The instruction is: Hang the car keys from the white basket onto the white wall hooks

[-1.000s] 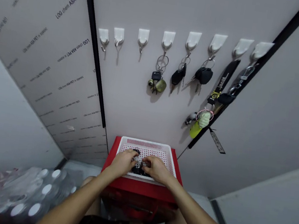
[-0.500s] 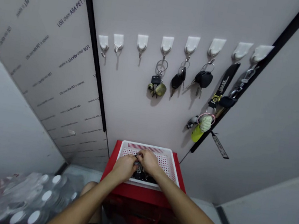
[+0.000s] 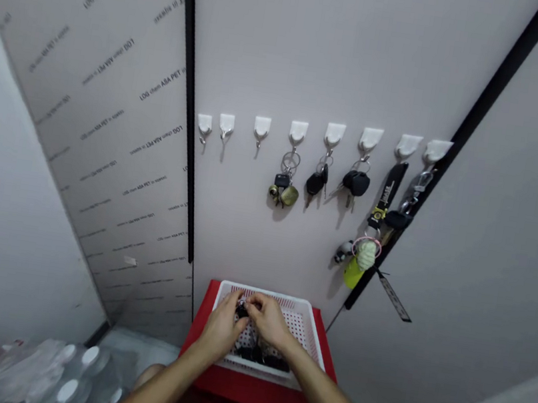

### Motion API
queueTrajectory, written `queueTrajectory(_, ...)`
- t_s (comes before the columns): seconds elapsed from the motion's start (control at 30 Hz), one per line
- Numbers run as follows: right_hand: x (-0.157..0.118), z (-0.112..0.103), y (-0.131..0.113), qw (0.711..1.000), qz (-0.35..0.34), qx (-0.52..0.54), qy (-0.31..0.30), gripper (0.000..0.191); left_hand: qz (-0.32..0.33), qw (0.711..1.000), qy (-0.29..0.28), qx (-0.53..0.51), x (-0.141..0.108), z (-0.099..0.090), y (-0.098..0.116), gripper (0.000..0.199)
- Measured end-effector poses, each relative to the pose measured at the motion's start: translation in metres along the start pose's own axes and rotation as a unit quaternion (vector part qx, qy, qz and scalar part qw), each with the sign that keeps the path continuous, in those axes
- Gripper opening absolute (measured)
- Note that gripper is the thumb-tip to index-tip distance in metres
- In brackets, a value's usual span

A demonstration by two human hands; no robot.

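Both hands meet over a white plastic basket with small holes. My left hand has its fingers closed around a small bunch of keys with a black part, largely covered by the fingers. The fingertips of my right hand pinch the same bunch at its upper end, where a bit of metal ring shows. Below my hands, more dark keys lie in the near part of the basket.
Beneath the basket is a red stand. On the wall ahead, white hooks form a row; several at the right bear key bunches and a black strap with charms. Wrapped plastic bottles stand at lower left.
My view has tilted up, so the hooks and basket appear lower. Both hands have risen off the pile with the bunch of keys, toward the basket's far side.
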State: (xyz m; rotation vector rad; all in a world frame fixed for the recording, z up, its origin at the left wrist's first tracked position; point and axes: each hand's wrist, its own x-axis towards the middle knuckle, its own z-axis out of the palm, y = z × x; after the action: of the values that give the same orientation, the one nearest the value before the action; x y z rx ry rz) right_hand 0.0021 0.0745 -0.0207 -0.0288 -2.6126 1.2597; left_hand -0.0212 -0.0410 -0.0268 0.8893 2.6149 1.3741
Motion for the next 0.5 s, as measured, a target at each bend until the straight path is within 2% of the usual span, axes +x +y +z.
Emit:
queueTrajectory(0.13,0.012,-0.018,-0.036,0.998,-0.025,0.062,-0.005,0.016,0.001,0.987,0.005,-0.160,0.012,-0.014,0.014,0.021)
queueTrajectory(0.23,0.029,-0.041,-0.069,0.996,-0.062,0.054,0.045,0.015,0.019,0.975,0.024,-0.220,0.028,-0.039,0.037,0.017)
queueTrajectory(0.33,0.048,-0.068,-0.108,0.986,-0.117,0.032,0.118,0.015,0.051,0.976,0.044,-0.207,0.048,-0.075,0.070,0.019)
queueTrajectory(0.5,0.078,-0.104,-0.167,0.950,-0.196,0.017,0.243,0.014,0.115,0.984,0.110,-0.083,0.079,-0.130,0.126,0.023)
